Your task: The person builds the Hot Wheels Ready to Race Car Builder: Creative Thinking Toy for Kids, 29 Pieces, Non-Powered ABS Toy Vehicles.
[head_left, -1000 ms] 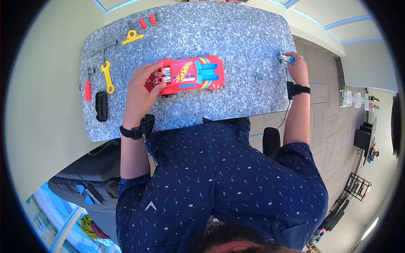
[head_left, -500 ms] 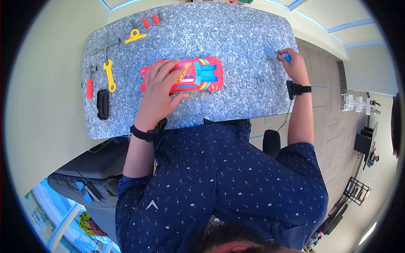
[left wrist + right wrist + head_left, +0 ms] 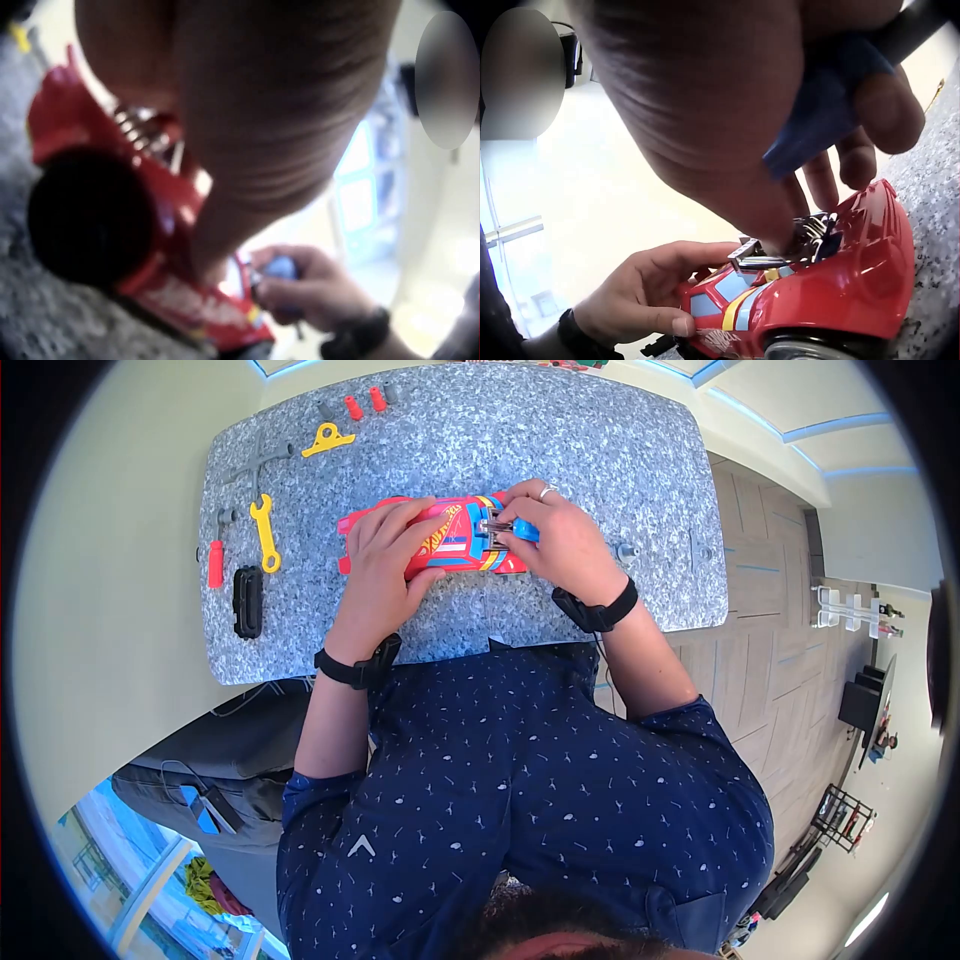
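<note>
The red toy car lies on the speckled table. My left hand rests over its left end, fingers spread across the top and thumb along the near side. At the blue recess in the car's right part, my right hand pinches a chrome-and-blue piece. In the right wrist view the chrome part sits against the car's top, below my right fingers. The left wrist view shows the car's dark wheel and my right hand beyond.
Left on the table are a yellow wrench, a red-handled tool, a black piece and a grey cross-shaped tool. Farther back lie a yellow bracket and red pieces. A small grey piece is right of my right hand.
My right hand has come left from the table's right side to the car, carrying the chrome-and-blue piece. My left hand has shifted from the engine end onto the car's top.
</note>
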Demonstrator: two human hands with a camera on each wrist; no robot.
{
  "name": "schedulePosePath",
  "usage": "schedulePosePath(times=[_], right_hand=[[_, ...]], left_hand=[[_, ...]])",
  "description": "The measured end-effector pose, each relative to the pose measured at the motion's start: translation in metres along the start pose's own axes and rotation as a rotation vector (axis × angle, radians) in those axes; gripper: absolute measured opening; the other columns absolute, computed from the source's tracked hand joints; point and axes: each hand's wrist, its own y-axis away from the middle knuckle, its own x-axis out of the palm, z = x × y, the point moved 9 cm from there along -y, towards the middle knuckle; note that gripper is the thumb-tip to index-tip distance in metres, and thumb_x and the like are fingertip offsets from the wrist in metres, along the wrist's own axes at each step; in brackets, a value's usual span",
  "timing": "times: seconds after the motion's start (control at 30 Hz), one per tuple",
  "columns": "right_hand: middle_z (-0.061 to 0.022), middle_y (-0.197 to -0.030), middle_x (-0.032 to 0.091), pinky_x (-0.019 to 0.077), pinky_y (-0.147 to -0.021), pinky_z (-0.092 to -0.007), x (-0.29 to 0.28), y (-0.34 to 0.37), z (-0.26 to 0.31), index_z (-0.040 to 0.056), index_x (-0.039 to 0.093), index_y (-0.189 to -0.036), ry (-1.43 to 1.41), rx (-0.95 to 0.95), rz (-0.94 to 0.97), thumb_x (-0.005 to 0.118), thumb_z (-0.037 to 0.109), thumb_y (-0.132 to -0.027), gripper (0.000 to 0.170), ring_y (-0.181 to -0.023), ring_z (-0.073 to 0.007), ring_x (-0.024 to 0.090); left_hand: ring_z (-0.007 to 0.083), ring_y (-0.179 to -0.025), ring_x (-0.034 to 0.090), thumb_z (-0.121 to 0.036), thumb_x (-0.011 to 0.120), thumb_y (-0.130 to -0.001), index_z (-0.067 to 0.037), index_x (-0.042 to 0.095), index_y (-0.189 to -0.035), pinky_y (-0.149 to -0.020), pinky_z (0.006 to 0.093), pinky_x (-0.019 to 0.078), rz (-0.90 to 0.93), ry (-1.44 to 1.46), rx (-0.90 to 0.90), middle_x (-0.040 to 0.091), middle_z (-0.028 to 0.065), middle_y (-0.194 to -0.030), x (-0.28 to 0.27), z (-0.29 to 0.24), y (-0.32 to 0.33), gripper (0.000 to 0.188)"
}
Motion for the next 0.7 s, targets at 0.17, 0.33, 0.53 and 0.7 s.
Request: schedulePosePath(times=[0.17, 0.33, 0.53, 0.7], right_hand=[[-0.0054, -0.130, 0.070, 0.0642, -0.086, -0.0463, 0.0032, -0.0018, -0.0018, 0.0085, 0.080, -0.104, 0.095, 0.073, 0.065, 0.085, 0.018, -0.090, 0.018, -0.103, -0.0327, 0.076], [-0.0066, -0.135, 0.070, 0.0643, -0.086, -0.0455, 0.0046, -0.0011, -0.0062, 0.0094, 0.079, -0.106, 0.064, 0.095, 0.056, 0.085, 0.016, -0.091, 0.018, -0.104, -0.0335, 0.077], [-0.0085, -0.139, 0.069, 0.0646, -0.088, -0.0459, 0.0071, 0.0015, -0.0045, 0.0100, 0.078, -0.110, 0.016, 0.121, 0.040, 0.085, 0.013, -0.091, 0.021, -0.109, -0.0357, 0.077], [-0.0104, -0.138, 0.069, 0.0640, -0.092, -0.0464, 0.0083, 0.0016, -0.0061, 0.0081, 0.077, -0.112, -0.011, 0.095, 0.022, 0.085, 0.012, -0.091, 0.023, -0.113, -0.0371, 0.076]], left_hand=[[0.0340, -0.149, 0.054, -0.016, 0.093, -0.081, -0.015, 0.072, -0.149, -0.126, 0.0533, 0.0371, -0.012, 0.001, 0.001, 0.062, 0.0045, -0.161, -0.0004, 0.0001, -0.0001, 0.071], [0.0341, -0.148, 0.054, -0.015, 0.094, -0.080, -0.015, 0.072, -0.148, -0.126, 0.0534, 0.0367, -0.022, -0.008, -0.003, 0.063, 0.0045, -0.160, 0.0002, -0.0006, 0.0004, 0.071], [0.0339, -0.148, 0.054, -0.014, 0.093, -0.080, -0.016, 0.072, -0.147, -0.126, 0.0532, 0.0367, -0.040, 0.002, -0.010, 0.063, 0.0044, -0.160, 0.0011, -0.0030, 0.0005, 0.070], [0.0342, -0.147, 0.054, -0.014, 0.093, -0.081, -0.017, 0.072, -0.147, -0.126, 0.0536, 0.0367, -0.041, -0.028, -0.008, 0.063, 0.0043, -0.160, 0.0023, -0.0051, 0.0004, 0.069]])
